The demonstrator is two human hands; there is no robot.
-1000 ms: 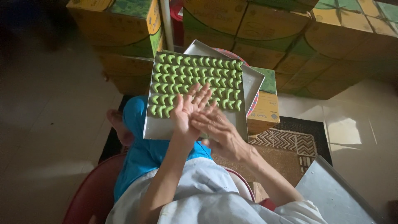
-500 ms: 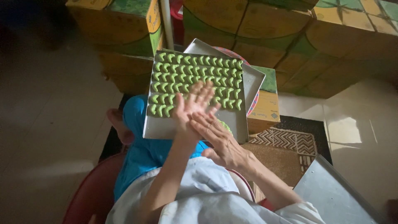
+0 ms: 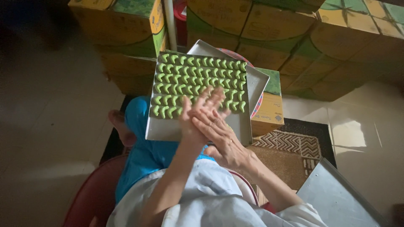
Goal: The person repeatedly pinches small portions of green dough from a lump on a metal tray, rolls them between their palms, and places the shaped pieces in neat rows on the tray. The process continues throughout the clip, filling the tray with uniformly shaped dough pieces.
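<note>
two hands pressed palm to palm over a tray of green crescent pieces

the metal tray (image 3: pixel 168 129) rests on the seated person's lap over blue trousers (image 3: pixel 145 155), its far part filled with neat rows of small green crescent-shaped dough pieces (image 3: pixel 189 77), the near strip bare; just above that near edge the left hand (image 3: pixel 194 117) and the right hand (image 3: pixel 219 132) lie flat against each other, fingers stretched out and slightly fanned, the right one laid over the left; neither grip closes on anything that shows, and whether something small lies between the palms cannot be told; a second tray (image 3: pixel 256 84) sits under the first, skewed to the right; yellow and green cardboard boxes (image 3: pixel 252 38) are stacked beyond; a patterned mat (image 3: pixel 294 147) lies on the floor to the right, and another metal sheet (image 3: pixel 336 197) lies near the lower right corner.
</note>
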